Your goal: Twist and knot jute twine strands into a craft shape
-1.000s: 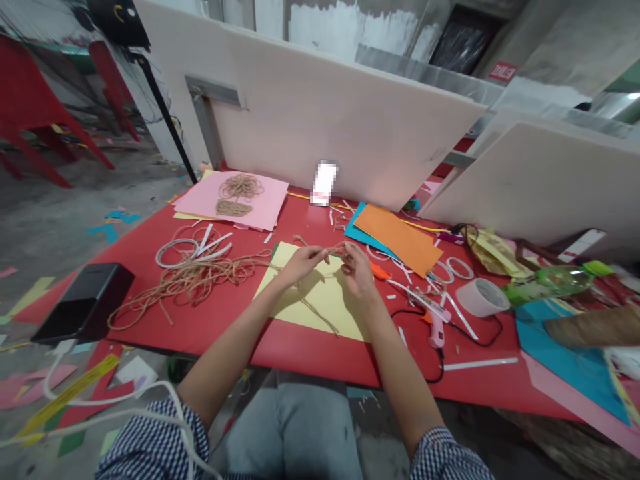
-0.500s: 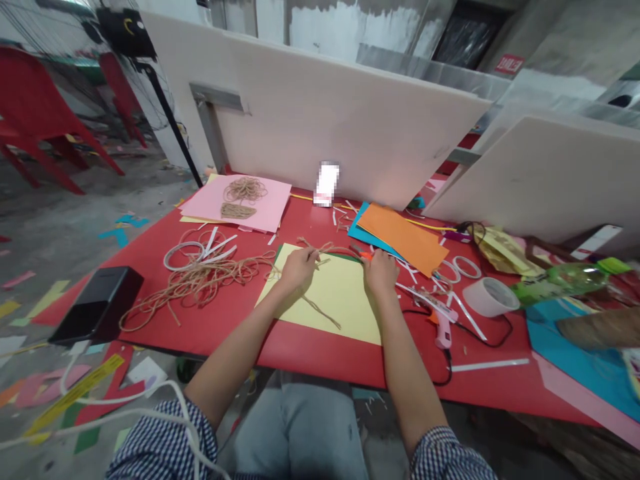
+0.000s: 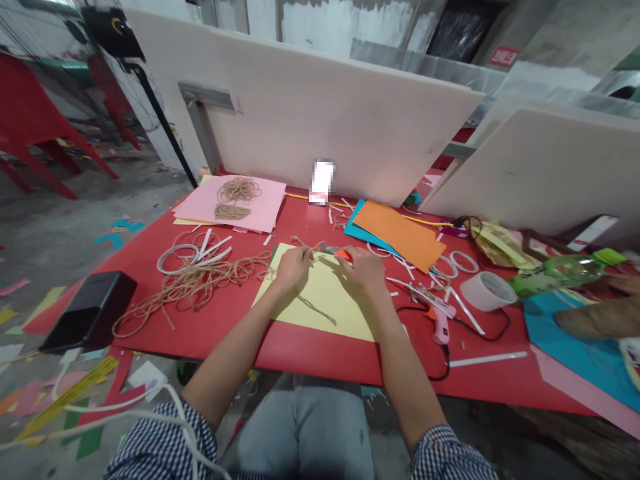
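My left hand (image 3: 291, 267) pinches a strand of brown twine (image 3: 320, 311) over the yellow paper sheet (image 3: 327, 300) on the red table (image 3: 220, 320). The strand trails down across the sheet. My right hand (image 3: 364, 271) is closed around orange-handled scissors (image 3: 338, 253), whose blades point left toward the twine at my left fingertips. The two hands are close together above the far edge of the yellow sheet.
A loose twine heap (image 3: 200, 280) and white paper rings (image 3: 176, 257) lie left. Pink paper (image 3: 235, 203) with twine coils sits at the back. Orange paper (image 3: 400, 235), a pink glue gun (image 3: 440, 327), tape roll (image 3: 487, 290) and green bottle (image 3: 565, 272) lie right. A black box (image 3: 87, 310) sits at the left corner.
My right hand let go of the twine, reached right to the orange scissors, closed on them and brought them back to the strand in my left hand.
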Demonstrator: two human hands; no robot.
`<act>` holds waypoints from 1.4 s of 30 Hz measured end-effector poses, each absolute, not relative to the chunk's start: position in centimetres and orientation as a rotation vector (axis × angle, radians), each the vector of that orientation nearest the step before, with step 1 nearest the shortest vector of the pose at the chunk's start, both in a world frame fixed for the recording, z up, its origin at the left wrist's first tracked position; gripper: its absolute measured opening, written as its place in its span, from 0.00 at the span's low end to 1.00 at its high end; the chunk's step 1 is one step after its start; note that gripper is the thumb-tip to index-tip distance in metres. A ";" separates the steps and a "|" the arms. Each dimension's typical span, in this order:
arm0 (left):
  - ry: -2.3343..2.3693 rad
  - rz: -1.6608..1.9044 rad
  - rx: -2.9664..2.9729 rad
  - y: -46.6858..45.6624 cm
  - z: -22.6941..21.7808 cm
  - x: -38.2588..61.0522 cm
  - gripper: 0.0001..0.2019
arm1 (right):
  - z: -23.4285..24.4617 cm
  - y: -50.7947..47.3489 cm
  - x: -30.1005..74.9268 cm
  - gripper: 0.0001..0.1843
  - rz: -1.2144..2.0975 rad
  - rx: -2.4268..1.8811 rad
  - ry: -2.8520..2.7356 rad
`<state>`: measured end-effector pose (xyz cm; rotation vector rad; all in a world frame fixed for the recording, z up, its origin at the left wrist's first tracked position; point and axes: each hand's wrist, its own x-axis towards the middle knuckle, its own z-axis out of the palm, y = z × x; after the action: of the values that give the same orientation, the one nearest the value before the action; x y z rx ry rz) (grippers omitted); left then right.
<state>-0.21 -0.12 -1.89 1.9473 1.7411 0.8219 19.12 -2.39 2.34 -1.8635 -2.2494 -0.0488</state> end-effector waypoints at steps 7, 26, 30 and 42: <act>1.718 0.732 1.996 -0.9 -1.1 0.6 0.17 | 2.3 -2.4 18.6 0.25 -0.139 -1.965 -2.166; 1.642 0.856 2.196 -0.5 -0.2 0.8 0.16 | 3.1 -2.3 16.9 0.23 -0.021 -2.022 -2.012; 1.571 0.892 2.181 -0.2 -0.5 0.4 0.13 | 2.9 -2.1 17.7 0.24 -0.037 -2.011 -1.999; 1.431 1.295 1.526 0.6 -0.7 -2.1 0.22 | 1.6 -1.7 19.3 0.18 -0.076 -2.046 -2.109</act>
<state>-2.08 0.61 -0.65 1.5264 1.4312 1.2950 19.32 -1.73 1.57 -2.0456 -2.1092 -0.0764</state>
